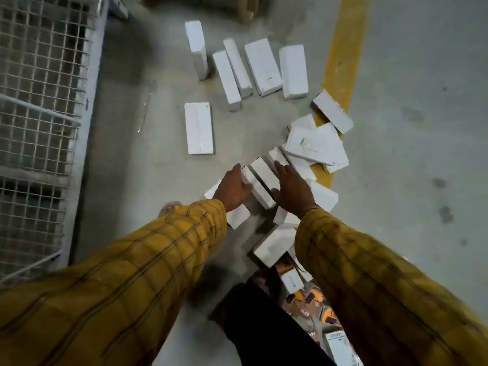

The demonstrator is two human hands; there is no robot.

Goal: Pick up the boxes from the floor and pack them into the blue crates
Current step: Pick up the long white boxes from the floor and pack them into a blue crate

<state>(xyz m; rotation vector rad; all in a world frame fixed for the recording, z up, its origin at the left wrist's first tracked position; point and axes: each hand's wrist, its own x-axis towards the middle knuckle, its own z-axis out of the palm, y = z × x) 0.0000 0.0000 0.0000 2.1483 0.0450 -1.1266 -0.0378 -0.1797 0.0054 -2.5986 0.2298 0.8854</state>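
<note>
Nearest, just this side of the yellow line point(340, 67), a white box point(274, 245) lies tilted between two yellow checked sleeves point(132, 273), with printed cartons point(309, 299) below it. Both hands reach down to a small row of boxes point(260, 184) standing on edge on the grey floor point(158, 167), left of the line. The left hand point(233, 190) presses its fingers flat against the row's left side; the right hand point(291, 190) lies spread over its right side, thumb against the end — the row is squeezed between them. Past the hands, a loose heap point(317, 146) of white boxes overlaps the line. Left of the line, one flat box point(198, 128) lies alone. Further off, five more boxes point(261, 66) lie side by side. Far left of the line stands a wire cage point(39, 101) — no blue crate is in view.
</note>
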